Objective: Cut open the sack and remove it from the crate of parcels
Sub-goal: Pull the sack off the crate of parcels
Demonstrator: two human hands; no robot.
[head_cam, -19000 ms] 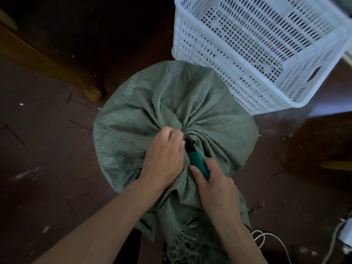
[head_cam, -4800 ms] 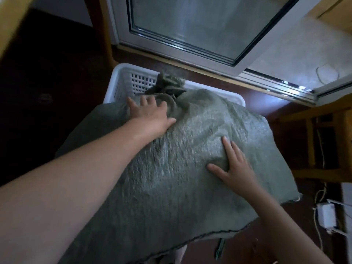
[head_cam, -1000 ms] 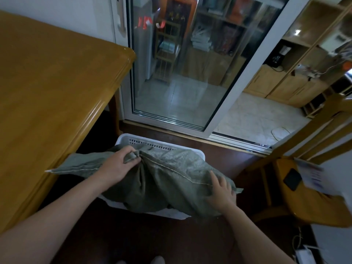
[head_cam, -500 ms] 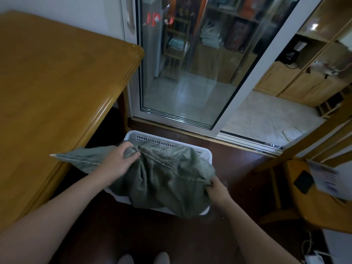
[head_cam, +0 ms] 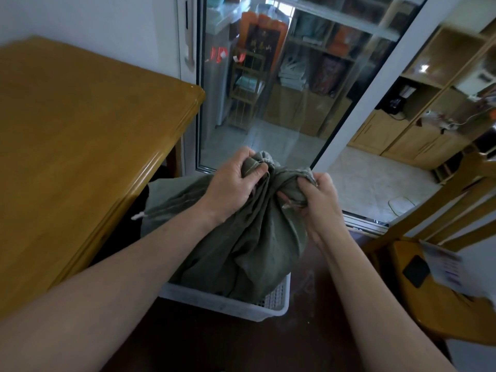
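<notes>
Your left hand grips the bunched upper edge of the green woven sack, fingers curled tight round a fold of the fabric. Your right hand clamps a second gathered fold just beside it, at about the same height. The sack hangs slack from both grips, and its lower part drapes into the white perforated crate on the dark floor. The sack covers the crate's contents, so you cannot tell what lies inside. One corner of the sack trails left, under the edge of the wooden table. A wooden chair stands to the right, and a glass sliding door is beyond the crate.
</notes>
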